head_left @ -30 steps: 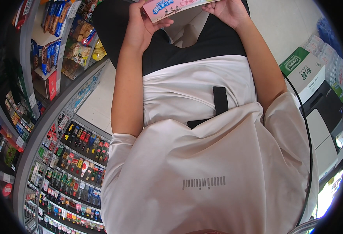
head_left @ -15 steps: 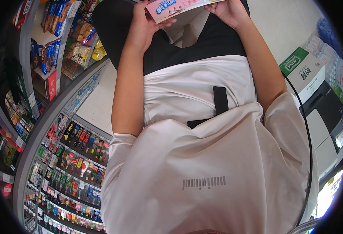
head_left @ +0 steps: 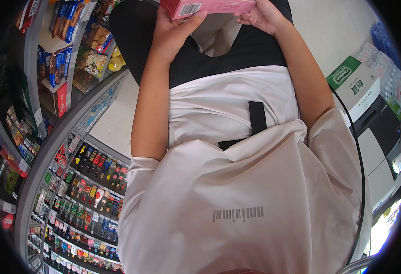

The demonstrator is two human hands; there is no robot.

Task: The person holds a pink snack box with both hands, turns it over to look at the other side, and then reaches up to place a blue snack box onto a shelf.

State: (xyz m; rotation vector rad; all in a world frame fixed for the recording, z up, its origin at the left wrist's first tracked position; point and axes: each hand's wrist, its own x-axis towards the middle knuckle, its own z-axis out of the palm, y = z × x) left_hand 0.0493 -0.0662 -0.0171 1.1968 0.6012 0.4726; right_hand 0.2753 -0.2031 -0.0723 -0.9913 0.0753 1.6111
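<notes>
A pink cardboard box (head_left: pixel 218 6) is held at the top edge of the head view, partly cut off by it. The side turned toward me carries a barcode and small print. My left hand (head_left: pixel 175 34) grips its left end, the thumb along the lower edge of that side. At the other end is my right hand (head_left: pixel 262 19), fingers curled against the box's right corner. How its fingertips sit on the box is partly hidden.
Shelves of packaged snacks (head_left: pixel 61 64) rise on my left, with a rack of small bottles (head_left: pixel 91 192) nearer. On the right stand a green and white carton (head_left: pixel 353 82), wrapped water bottles (head_left: pixel 385 64) and a black box (head_left: pixel 376 121). A black cable (head_left: pixel 359 155) runs down my right side.
The box has been turned over in my hands, from its printed face to the barcode side. My left thumb has come onto the near side; the right fingers are more curled.
</notes>
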